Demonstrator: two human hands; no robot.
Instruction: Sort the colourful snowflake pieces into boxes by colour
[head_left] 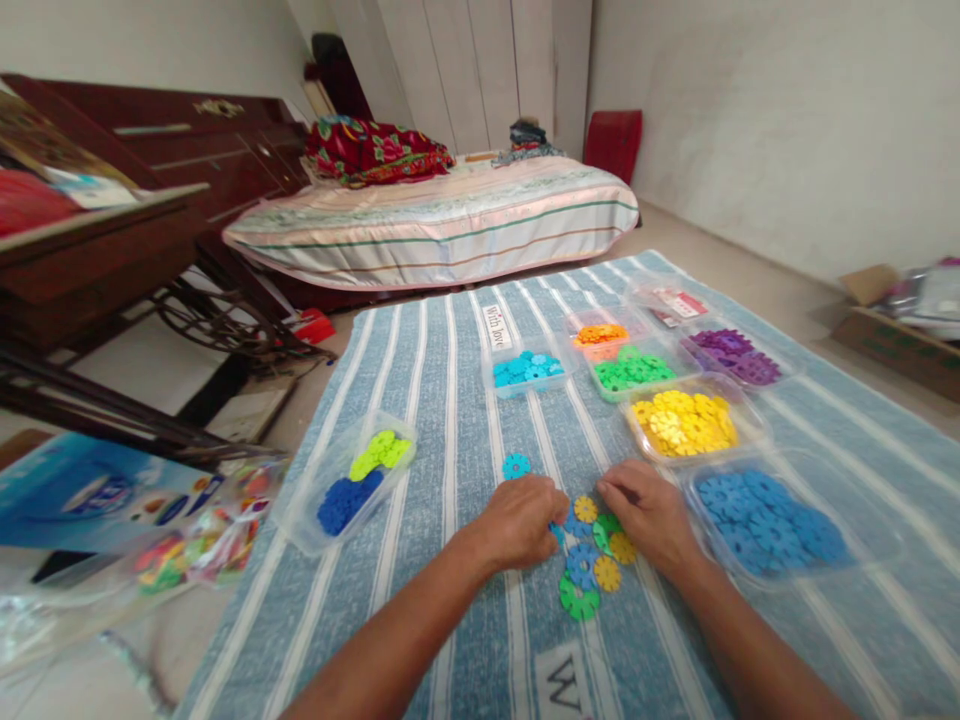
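Observation:
My left hand (521, 520) and my right hand (652, 515) rest on a blue striped cloth (442, 400), fingers curled down onto a small joined cluster of plastic snowflake discs (589, 565) in green, yellow and blue. Both hands pinch at the cluster's upper edge. A single teal disc (516, 465) lies loose just above my left hand. To my right sit a tray of dark blue discs (765, 520) and a tray of yellow discs (686, 420).
More trays hold teal (527, 368), orange (600, 335), green (634, 372) and purple discs (731, 355); a tub of lime and navy discs (360, 475) stands left. A bag of mixed pieces (202, 545) lies off the cloth. A mattress (450, 220) and dark desk (97, 250) lie beyond.

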